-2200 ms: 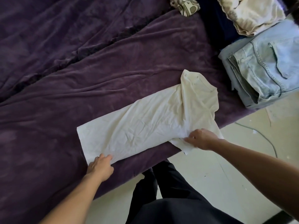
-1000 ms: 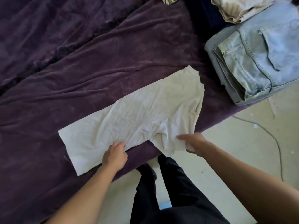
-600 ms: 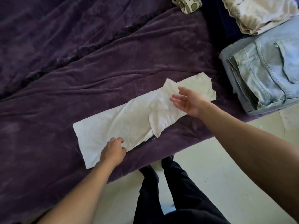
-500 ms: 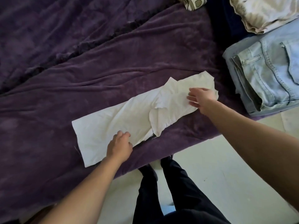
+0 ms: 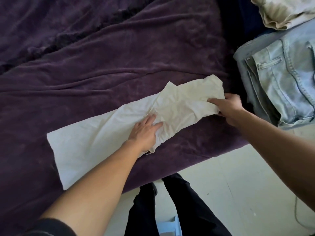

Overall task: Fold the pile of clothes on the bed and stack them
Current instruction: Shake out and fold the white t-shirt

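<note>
A cream T-shirt (image 5: 95,138) lies folded into a long narrow strip on the purple bed cover (image 5: 119,65), running from lower left to upper right. My left hand (image 5: 145,130) presses flat on the strip's middle with straight fingers. My right hand (image 5: 228,108) grips the strip's right end, thumb on top and fingers curled under the cloth. Folded light-blue jeans (image 5: 283,82) sit at the bed's right side, with a beige folded garment (image 5: 279,11) behind them.
The bed's near edge runs diagonally; pale floor (image 5: 221,184) lies below it. My legs in black trousers (image 5: 170,210) stand by the edge. A thin cable (image 5: 297,212) trails on the floor at right. A dark navy garment (image 5: 242,19) lies beside the beige one.
The sleeve side has been folded over, narrowing the shirt into a strip. My left hand slid from the near edge onto the middle; my right hand moved to the right end and took hold.
</note>
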Tool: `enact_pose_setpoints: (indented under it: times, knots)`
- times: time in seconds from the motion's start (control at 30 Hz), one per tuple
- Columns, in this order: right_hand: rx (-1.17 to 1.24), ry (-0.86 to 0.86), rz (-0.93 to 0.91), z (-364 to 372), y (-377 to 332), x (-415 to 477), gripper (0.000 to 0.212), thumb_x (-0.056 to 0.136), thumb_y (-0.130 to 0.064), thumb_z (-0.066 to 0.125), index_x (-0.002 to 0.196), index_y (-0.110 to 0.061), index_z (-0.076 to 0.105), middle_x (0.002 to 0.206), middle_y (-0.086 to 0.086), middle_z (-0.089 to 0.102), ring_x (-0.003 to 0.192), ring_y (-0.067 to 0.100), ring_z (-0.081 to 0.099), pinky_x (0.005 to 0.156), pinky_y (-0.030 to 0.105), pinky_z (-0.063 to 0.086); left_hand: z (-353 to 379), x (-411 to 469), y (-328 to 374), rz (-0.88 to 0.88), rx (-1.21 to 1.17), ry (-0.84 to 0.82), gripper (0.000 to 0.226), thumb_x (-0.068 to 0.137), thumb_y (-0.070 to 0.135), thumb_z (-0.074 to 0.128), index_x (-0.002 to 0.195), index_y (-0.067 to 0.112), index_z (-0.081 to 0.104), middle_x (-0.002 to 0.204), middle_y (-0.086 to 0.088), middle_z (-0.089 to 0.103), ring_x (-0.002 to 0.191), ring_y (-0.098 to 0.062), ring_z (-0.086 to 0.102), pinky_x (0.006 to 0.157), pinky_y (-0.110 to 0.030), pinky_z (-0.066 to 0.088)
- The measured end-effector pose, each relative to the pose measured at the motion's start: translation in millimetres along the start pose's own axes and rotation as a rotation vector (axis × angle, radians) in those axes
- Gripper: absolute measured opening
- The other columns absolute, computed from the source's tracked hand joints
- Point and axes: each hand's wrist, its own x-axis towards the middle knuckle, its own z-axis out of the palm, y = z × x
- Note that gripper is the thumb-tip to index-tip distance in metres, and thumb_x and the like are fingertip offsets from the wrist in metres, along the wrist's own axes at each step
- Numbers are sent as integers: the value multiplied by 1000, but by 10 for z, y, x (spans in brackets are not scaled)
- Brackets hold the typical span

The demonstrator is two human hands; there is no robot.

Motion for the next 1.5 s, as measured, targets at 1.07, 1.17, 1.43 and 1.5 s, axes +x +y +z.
enact_pose_setpoints:
  times: [1.07, 1.17, 1.43, 1.5]
  knots:
    - [-374, -383, -46, 1620, 37, -787, 26, 71, -21, 82, 87, -12, 63, 80, -2, 64, 69, 17, 62, 48, 21, 46, 236, -812, -823, -398, -692, 57, 56, 90, 2, 41, 144, 16, 39, 154, -6, 28, 139, -24, 31, 109, -29, 29]
    - [-337, -396, -176, 1526, -98, -1047, 25, 73, -16, 81, 85, -14, 59, 77, -3, 63, 67, 15, 61, 49, 22, 46, 156, -1021, -994, -514, -853, 155, 49, 89, 5, 43, 137, 18, 49, 140, -5, 48, 125, -22, 49, 95, -22, 37]
    - [-644, -429, -499, 2283, -513, -2410, 58, 77, -31, 73, 128, -21, 47, 104, -1, 65, 96, 25, 61, 82, 36, 48, 78, -2049, -1956, -768, -881, 351, 32, 87, 2, 50, 113, 10, 66, 113, -11, 66, 103, -25, 61, 84, -26, 42]
    - [-745, -446, -521, 2706, -493, -2692, 64, 79, -33, 70, 135, -22, 40, 105, 5, 66, 98, 30, 61, 81, 35, 47, 89, -2352, -2295, -806, -862, 373, 29, 86, 2, 52, 110, 10, 68, 108, -10, 69, 102, -25, 63, 81, -25, 43]
